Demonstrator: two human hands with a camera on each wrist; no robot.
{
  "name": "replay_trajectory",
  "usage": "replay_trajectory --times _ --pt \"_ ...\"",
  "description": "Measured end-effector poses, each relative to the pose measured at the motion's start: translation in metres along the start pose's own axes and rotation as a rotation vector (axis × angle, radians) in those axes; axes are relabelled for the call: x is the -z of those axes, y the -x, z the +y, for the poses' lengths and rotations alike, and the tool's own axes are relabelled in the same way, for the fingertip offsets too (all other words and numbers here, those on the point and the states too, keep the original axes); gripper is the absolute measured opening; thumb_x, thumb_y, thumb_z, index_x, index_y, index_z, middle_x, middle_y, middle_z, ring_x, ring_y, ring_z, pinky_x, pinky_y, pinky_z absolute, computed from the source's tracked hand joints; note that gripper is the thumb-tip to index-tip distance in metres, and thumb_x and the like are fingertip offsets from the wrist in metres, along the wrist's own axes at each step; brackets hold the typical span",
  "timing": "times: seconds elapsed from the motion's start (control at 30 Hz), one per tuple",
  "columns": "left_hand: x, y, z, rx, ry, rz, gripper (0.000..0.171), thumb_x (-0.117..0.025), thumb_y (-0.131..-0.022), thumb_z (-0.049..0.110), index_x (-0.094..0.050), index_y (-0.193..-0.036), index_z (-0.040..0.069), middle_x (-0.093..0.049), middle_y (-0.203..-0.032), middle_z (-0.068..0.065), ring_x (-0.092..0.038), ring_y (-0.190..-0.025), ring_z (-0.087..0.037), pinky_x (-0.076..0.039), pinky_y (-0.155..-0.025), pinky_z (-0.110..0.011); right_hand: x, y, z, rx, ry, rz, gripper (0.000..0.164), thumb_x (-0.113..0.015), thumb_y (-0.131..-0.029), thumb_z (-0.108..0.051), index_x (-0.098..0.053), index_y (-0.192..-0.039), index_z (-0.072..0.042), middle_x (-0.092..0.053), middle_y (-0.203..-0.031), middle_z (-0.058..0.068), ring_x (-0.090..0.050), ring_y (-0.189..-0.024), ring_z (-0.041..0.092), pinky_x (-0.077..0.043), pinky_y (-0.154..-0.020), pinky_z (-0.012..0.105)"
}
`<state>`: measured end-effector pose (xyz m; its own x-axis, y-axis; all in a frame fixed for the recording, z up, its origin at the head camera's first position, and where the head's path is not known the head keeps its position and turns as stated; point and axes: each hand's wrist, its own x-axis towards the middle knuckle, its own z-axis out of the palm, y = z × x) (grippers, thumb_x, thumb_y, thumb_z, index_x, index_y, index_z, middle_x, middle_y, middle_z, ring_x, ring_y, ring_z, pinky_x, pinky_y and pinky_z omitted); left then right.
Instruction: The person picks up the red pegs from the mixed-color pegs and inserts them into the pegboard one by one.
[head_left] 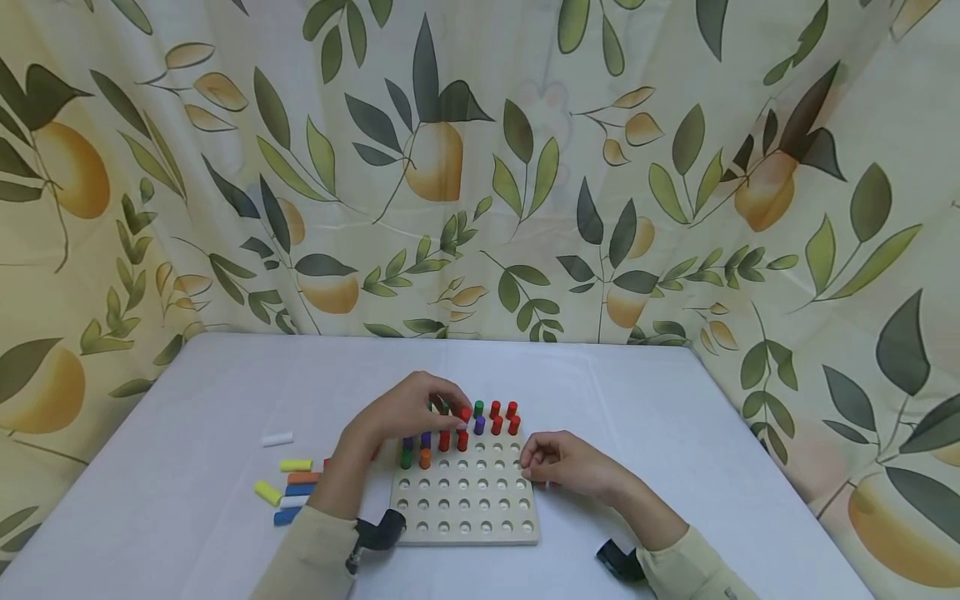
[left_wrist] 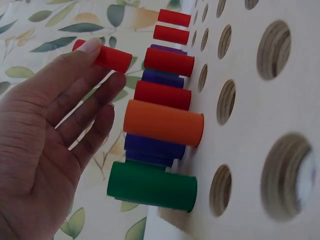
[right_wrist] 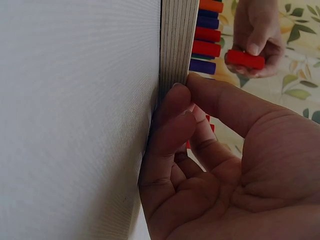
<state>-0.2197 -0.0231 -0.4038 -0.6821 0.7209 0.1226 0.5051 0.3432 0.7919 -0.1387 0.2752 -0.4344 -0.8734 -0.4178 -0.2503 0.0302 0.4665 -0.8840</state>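
Observation:
A wooden pegboard [head_left: 465, 516] with rows of round holes lies on the table, its far rows filled with coloured pegs. My left hand [head_left: 408, 408] is above those rows, pinching a red peg [left_wrist: 114, 59] between thumb and fingers, clear of the board. Below it stand upright pegs, among them an orange peg [head_left: 425, 459] and a green peg [left_wrist: 152, 185] at the left side. My right hand [head_left: 573, 463] holds the board's right edge [right_wrist: 177, 45], thumb on the upper rim and curled fingers against the side. The left hand hides some far pegs in the head view.
Left of the board lie several loose pegs, including a white peg [head_left: 277, 439], a yellow peg [head_left: 267, 492] and a blue peg [head_left: 286, 517]; the left forearm partly covers this group. A patterned curtain [head_left: 510, 250] hangs behind the white table [head_left: 615, 392].

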Motion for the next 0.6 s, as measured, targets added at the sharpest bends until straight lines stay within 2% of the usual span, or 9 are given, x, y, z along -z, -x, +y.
replay_trajectory --times 0.3,0.6 --pt "-0.011 -0.005 0.0 0.009 0.017 -0.018 0.02 -0.082 -0.092 0.02 -0.08 -0.109 0.011 -0.072 -0.093 0.014 -0.065 -0.089 -0.011 -0.053 -0.084 -0.035 0.0 0.001 -0.002 -0.004 0.004 -0.001 0.007 -0.07 -0.096 -0.006 -0.068 -0.103 -0.004 -0.061 -0.086 0.008 -0.056 -0.077 0.023 -0.046 -0.064 0.03" --pt "-0.019 -0.011 -0.001 -0.022 0.052 -0.024 0.02 -0.082 -0.091 0.017 -0.079 -0.109 0.008 -0.073 -0.094 0.011 -0.066 -0.087 -0.013 -0.054 -0.083 -0.031 0.0 0.0 0.001 0.005 0.007 0.001 0.008 -0.07 -0.096 -0.006 -0.068 -0.103 -0.005 -0.061 -0.086 0.007 -0.056 -0.077 0.023 -0.046 -0.063 0.03"
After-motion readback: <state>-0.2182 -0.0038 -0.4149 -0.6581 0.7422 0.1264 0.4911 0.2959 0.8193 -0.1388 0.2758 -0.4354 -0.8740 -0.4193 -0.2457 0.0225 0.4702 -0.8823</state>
